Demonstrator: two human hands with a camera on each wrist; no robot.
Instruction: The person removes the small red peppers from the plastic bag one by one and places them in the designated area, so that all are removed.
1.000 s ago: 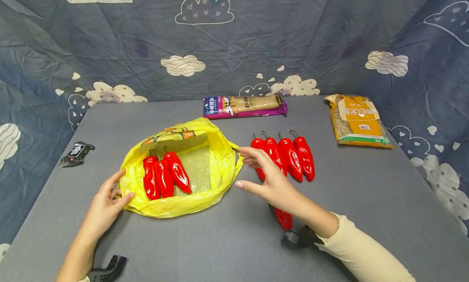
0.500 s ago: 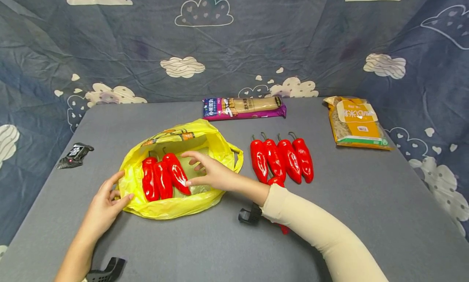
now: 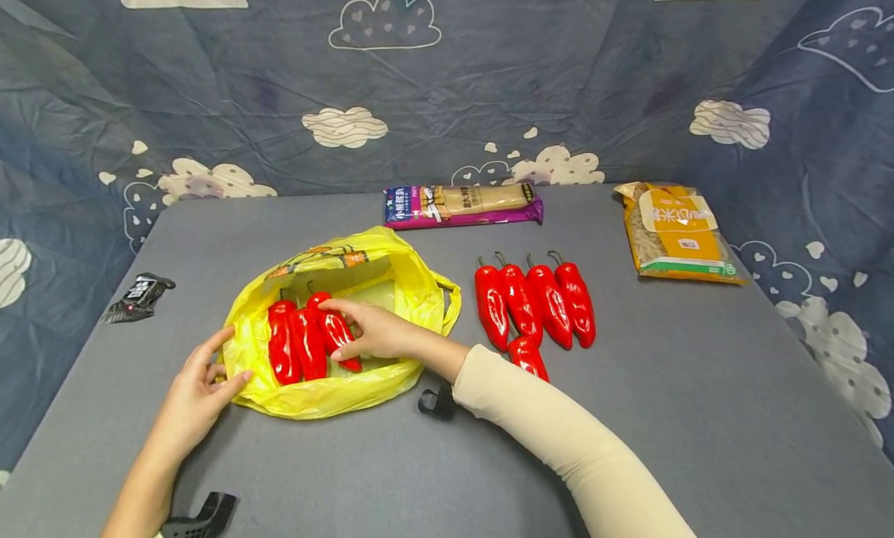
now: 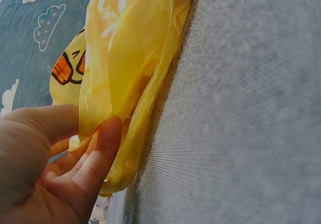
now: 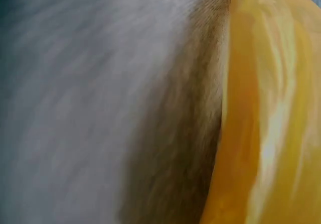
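Note:
A yellow plastic bag (image 3: 328,402) lies on the grey table with its mouth open towards me. Inside, toward its left, are a left red pepper (image 3: 282,344), a middle red pepper (image 3: 310,344) and a right red pepper (image 3: 334,330), side by side. My right hand (image 3: 373,330) reaches in over the bag's right rim and grips the right red pepper, thumb on its lower part and fingers across its upper part. My left hand (image 3: 199,383) holds the bag's left edge; in the left wrist view its fingertips pinch the yellow film (image 4: 133,58). The right wrist view shows only the bag's outer side (image 5: 271,108).
Right of the bag, several more red peppers (image 3: 552,305) lie in a row, with another red pepper (image 3: 528,357) below, partly behind my sleeve. A pasta packet (image 3: 464,206) and an orange food bag (image 3: 680,231) lie at the back. A small black packet (image 3: 140,297) is at left.
My right hand has moved left from beside the bag's right rim into the bag and closed on the right red pepper. The left hand stays at the bag's left edge.

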